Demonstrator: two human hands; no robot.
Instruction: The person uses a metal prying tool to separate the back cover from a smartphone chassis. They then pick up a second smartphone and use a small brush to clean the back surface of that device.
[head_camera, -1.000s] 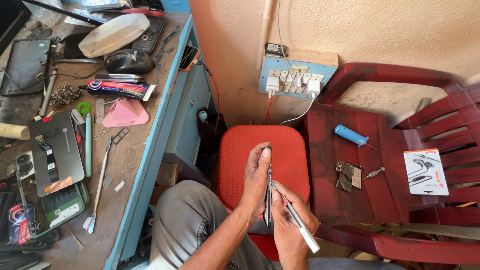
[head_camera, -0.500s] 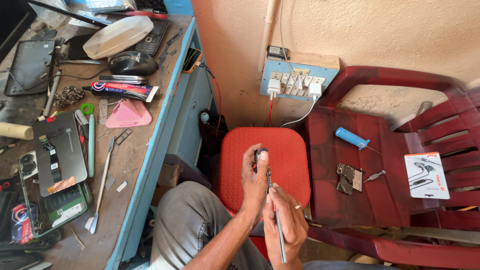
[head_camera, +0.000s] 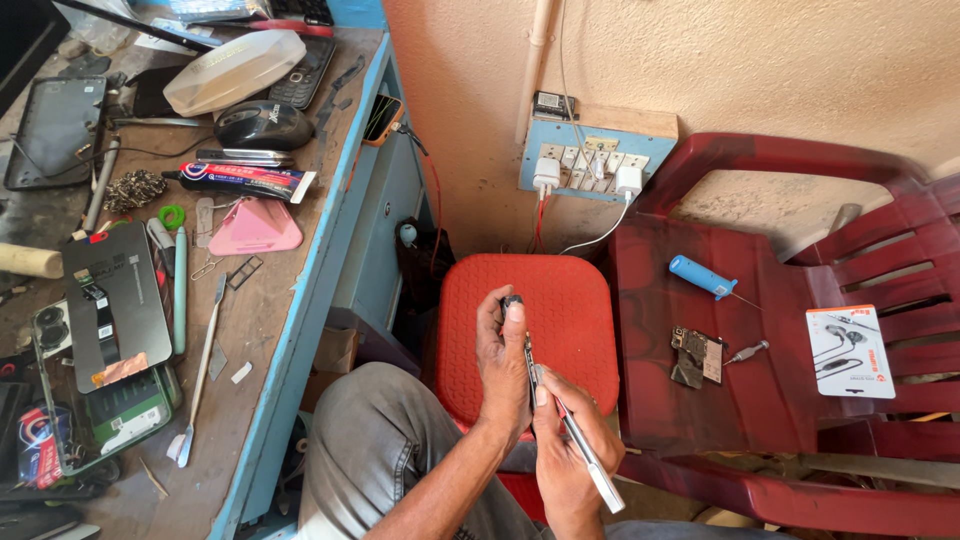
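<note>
My left hand (head_camera: 503, 368) hovers over a red stool (head_camera: 560, 300) and grips a slim dark precision screwdriver (head_camera: 527, 352), index fingertip resting on its top cap. Just below, my right hand (head_camera: 562, 452) pinches the screwdriver's lower shaft. It also holds a thin tool with a red and white handle (head_camera: 592, 466) that slants down to the right. The screwdriver's tip is hidden between my fingers.
A dark red plastic chair (head_camera: 660, 420) to the right holds a blue-handled screwdriver (head_camera: 701, 276), a small circuit board (head_camera: 697, 357) and a white earphone card (head_camera: 850, 352). A wall switchboard (head_camera: 592, 160) has chargers plugged in. The blue-edged workbench (head_camera: 300, 330) on the left carries opened phones, a mouse and hand tools.
My right hand swung its red and white tool downward, then back out to the lower right. My left hand kept its grip on the screwdriver over the stool.
</note>
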